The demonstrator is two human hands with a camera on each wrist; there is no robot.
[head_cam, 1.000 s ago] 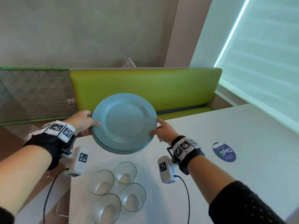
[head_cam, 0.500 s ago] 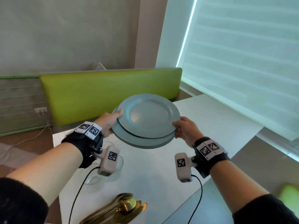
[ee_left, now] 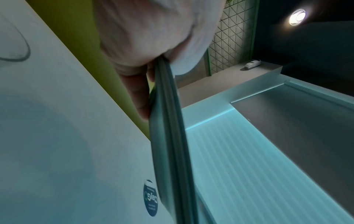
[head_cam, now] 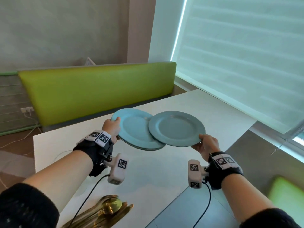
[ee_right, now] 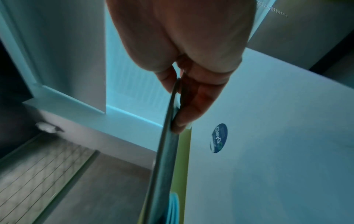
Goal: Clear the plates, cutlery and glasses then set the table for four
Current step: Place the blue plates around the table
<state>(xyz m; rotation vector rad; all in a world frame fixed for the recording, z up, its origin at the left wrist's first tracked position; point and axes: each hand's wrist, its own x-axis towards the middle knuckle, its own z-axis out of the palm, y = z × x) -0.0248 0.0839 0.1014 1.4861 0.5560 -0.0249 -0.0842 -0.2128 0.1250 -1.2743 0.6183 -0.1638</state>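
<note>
My left hand [head_cam: 111, 128] grips the left rim of a small stack of light blue plates [head_cam: 131, 130], held above the white table [head_cam: 213, 112]. In the left wrist view the stack [ee_left: 168, 121] runs edge-on from my left hand [ee_left: 145, 72], thumb over and fingers under the rim. My right hand [head_cam: 205, 143] pinches the near rim of a single grey-blue plate [head_cam: 176, 128], which overlaps the stack's right side. The right wrist view shows that plate [ee_right: 166, 136] edge-on between the thumb and fingers of my right hand [ee_right: 180, 84]. A pile of gold cutlery [head_cam: 105, 211] lies at the table's near edge.
A green bench backrest [head_cam: 98, 89] stands behind the table. A window with a lowered blind [head_cam: 238, 55] fills the right side. A round blue sticker [ee_right: 218, 137] is on the tabletop. Another green seat [head_cam: 286, 195] shows at the lower right. Cables hang from both wrist cameras.
The top plate has come off the stack and moved right in my right hand, while my left hand keeps the rest. The view has swung right; the glasses are out of sight.
</note>
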